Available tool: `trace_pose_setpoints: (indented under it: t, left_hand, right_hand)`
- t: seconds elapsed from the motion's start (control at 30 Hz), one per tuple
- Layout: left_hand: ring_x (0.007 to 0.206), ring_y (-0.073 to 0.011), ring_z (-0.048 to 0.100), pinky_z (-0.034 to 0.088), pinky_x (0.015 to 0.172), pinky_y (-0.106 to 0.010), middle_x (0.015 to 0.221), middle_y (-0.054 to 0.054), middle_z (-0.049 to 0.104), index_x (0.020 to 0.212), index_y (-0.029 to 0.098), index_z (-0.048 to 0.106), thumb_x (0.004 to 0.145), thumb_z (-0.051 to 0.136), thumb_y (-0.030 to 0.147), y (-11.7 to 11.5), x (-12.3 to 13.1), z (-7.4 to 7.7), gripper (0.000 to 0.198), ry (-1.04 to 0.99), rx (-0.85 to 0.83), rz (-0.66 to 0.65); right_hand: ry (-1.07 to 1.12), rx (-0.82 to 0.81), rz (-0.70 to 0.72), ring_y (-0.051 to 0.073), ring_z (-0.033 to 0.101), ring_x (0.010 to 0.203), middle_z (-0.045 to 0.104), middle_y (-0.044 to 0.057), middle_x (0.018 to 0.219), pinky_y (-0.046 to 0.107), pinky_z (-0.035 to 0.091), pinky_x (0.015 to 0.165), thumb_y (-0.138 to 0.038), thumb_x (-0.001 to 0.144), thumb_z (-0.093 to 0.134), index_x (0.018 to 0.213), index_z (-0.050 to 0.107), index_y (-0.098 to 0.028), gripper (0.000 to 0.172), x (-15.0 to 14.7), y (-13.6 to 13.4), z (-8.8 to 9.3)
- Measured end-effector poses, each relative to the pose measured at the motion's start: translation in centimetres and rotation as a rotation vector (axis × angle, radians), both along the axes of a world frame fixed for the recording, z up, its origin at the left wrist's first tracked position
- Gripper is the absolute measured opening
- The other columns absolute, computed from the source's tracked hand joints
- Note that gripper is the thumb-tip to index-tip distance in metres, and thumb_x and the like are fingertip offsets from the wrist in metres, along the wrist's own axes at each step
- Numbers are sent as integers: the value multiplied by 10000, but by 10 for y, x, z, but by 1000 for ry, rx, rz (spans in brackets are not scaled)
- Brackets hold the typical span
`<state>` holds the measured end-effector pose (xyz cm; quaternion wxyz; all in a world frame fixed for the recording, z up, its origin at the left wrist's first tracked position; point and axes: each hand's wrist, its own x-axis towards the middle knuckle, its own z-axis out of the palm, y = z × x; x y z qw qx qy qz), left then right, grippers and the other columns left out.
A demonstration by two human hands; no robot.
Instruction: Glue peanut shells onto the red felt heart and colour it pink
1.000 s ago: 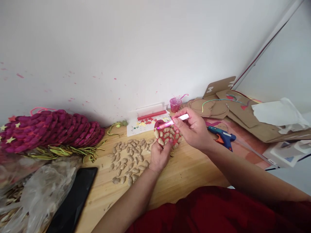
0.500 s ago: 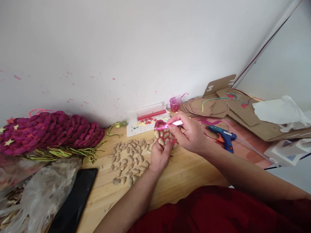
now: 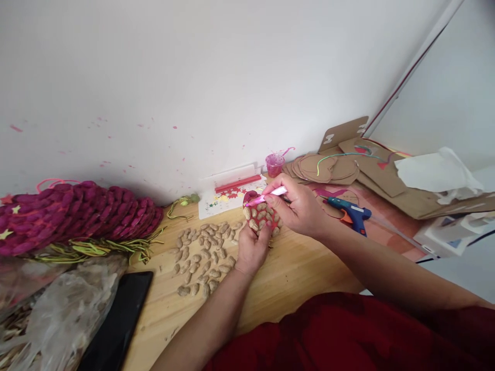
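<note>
My left hand (image 3: 252,247) grips the lower edge of a red piece covered with peanuts (image 3: 263,214), thumb on top. Most of its peanuts are bare tan; a few at the upper left are painted magenta. In my right hand (image 3: 296,206) is a white-handled paintbrush (image 3: 275,194), its pink tip touching the upper left of the piece. Loose peanuts (image 3: 207,252) lie spread on the wooden table left of my left hand. Behind my hands stands a small plastic cup of pink paint (image 3: 275,166) with a pink stick leaning out.
Magenta peanut-covered pieces (image 3: 77,214) are stacked at the left, beside a plastic bag (image 3: 73,314) and a black tablet-like slab (image 3: 119,319). White paper (image 3: 209,208) holds small stars. Cardboard hearts (image 3: 317,167) and a blue glue gun (image 3: 353,214) lie at the right.
The view has shifted slightly, so most things sit a little further left. The brush stays against the upper left of the piece, and both hands keep their hold.
</note>
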<state>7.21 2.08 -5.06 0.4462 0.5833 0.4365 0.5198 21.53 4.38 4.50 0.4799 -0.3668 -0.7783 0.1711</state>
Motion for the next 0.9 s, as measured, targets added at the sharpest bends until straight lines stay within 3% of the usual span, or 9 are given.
trace_pose_setpoints:
  t: [0.13, 0.33, 0.47, 0.57, 0.73, 0.9]
  left_hand:
    - [1043, -231, 699, 507, 983, -368, 1126, -109, 765, 1104, 138, 709, 917, 595, 297, 0, 1, 0, 271, -16, -31, -9]
    - [1091, -231, 689, 492, 1024, -374, 1163, -102, 757, 1128, 148, 711, 926, 602, 310, 1, 1, -3, 282, -51, -31, -15]
    - [1087, -228, 693, 495, 1019, -370, 1162, -89, 760, 1127, 160, 717, 929, 596, 321, 1, 0, -3, 283, -31, -31, -26]
    - [1058, -228, 701, 511, 988, -361, 1134, -88, 767, 1109, 158, 720, 922, 599, 329, 1, 0, -2, 281, -4, -40, -18]
    - [1054, -236, 703, 520, 970, -359, 1111, -100, 771, 1054, 147, 725, 910, 598, 324, 1, 0, 0, 261, -10, -53, -16]
    - [1039, -227, 703, 516, 974, -358, 1103, -91, 772, 1087, 146, 720, 909, 600, 312, 1, 0, -1, 271, 5, -46, -2]
  right_hand:
    - [51, -76, -31, 124, 523, 553, 593, -17, 683, 267, 389, 543, -218, 962, 558, 969, 564, -198, 22, 2, 1, -2]
    - [127, -31, -30, 112, 519, 596, 599, -9, 744, 253, 397, 561, -224, 967, 569, 971, 575, -190, 35, 8, 10, -5]
    - [176, -86, 33, 114, 528, 605, 598, -8, 753, 245, 409, 549, -248, 977, 571, 984, 569, -195, 54, 8, 11, -4]
    - [181, -140, 69, 121, 543, 608, 594, -7, 723, 243, 427, 548, -239, 987, 541, 975, 557, -192, 50, 6, 10, -4]
    - [177, -79, -6, 111, 534, 593, 598, -11, 732, 240, 418, 550, -242, 972, 568, 973, 570, -188, 54, 7, 11, -5]
    - [121, -106, 24, 129, 559, 609, 611, -1, 717, 260, 429, 567, -237, 977, 555, 979, 569, -188, 51, 7, 8, -3]
